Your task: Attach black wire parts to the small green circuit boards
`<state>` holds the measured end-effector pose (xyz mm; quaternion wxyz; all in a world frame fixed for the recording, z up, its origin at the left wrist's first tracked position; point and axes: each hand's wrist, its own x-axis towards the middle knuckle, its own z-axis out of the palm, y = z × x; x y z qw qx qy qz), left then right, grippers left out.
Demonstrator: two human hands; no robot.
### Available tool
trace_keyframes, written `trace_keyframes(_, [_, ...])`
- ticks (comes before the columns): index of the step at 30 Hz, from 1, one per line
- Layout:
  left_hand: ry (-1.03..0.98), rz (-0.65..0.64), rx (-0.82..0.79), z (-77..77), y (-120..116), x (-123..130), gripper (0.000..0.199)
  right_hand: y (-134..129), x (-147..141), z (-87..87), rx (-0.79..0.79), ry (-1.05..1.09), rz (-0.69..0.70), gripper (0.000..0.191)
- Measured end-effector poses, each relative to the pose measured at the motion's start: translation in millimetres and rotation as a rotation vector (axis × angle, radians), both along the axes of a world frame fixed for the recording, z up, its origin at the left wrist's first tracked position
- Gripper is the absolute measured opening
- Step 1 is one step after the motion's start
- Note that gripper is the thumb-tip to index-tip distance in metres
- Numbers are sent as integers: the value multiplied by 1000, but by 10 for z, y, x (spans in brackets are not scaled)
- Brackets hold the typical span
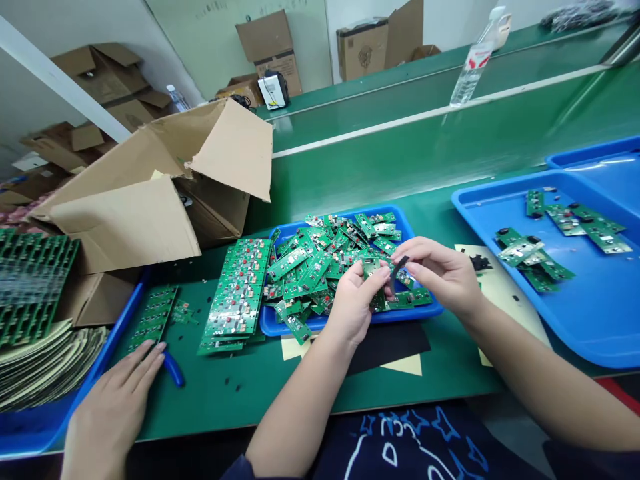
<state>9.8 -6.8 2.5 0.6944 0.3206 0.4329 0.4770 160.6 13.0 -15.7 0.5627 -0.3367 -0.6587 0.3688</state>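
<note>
Over a blue tray (345,325) heaped with small green circuit boards (313,270), my left hand (353,300) grips one small circuit board (371,268) between thumb and fingers. My right hand (445,270) pinches a thin black strip (400,267), bent and close beside that board. Whether the strip touches the board I cannot tell. Below the tray lie a black sheet (393,348) and pale yellow paper (407,365). Left of the tray stands a stack of larger circuit board panels (237,287).
Another person's hand (120,390) rests at left by a blue-handled tool (173,369) and a board panel (155,313). A blue tray (590,320) with several boards stands right. An open cardboard box (130,227) and a water bottle (473,70) are farther back.
</note>
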Motion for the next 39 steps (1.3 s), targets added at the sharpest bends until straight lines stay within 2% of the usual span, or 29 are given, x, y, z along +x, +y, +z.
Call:
trace_keyframes(3, [-12,-48,-14,2,-11,3,18,-6,14,-6,76,-53,27,6])
trace_keyframes(7, [-21,-81,-24,-9,-9,-5,22,9,27,-7,159,-128,3,10])
trace_keyframes(14, [-6,-53,9,-46,16,-16,24,56,44,-56,375,-462,-230,15])
trace_keyframes(16, [-7,-46,20,-38,14,-22,23,68,49,-77,369,-522,-248,22])
trace_keyframes(19, [-4,-53,19,-21,6,-28,22,88,67,-94,259,-583,-254,40])
trace_keyframes(21, [-12,-39,11,-20,5,-24,22,93,81,-90,166,-538,-254,40])
trace_keyframes(25, [-47,36,10,-55,20,-10,25,50,55,-63,-47,-266,-116,12])
trace_keyframes(27, [-55,32,23,-75,24,-3,25,12,6,-52,-165,-139,-61,10])
trace_keyframes(30, [-66,6,43,-88,14,9,22,-29,-67,-47,-257,-21,-96,12])
trace_keyframes(34, [-80,-18,28,-75,-8,18,22,-42,-99,-57,-222,23,-182,10])
trace_keyframes(39, [-89,-28,34,-50,-14,12,23,-41,-86,-68,42,-150,-299,2])
